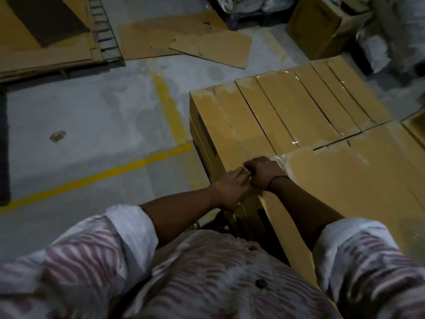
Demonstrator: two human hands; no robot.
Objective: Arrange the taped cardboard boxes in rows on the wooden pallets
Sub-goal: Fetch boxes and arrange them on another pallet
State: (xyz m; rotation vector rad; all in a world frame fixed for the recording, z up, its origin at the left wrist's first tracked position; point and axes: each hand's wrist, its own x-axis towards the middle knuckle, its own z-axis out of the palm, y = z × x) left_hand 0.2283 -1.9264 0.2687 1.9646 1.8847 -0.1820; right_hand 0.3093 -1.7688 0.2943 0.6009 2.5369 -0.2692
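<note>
I find both hands at the near end of the outermost taped box [220,125]. The right hand [264,172] curls over its top edge; the left hand [230,188] presses flat, touching it. I judge a square push, forward and right of the grip, would close the seam with the neighbouring box [255,116].

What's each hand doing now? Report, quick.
Left hand: open, fingers flat on the leftmost taped cardboard box at its near end.
Right hand: fingers curled beside it; a grip cannot be told.

Row of boxes [299,104], cardboard sheets [213,48] probably on floor [92,116] behind.
</note>
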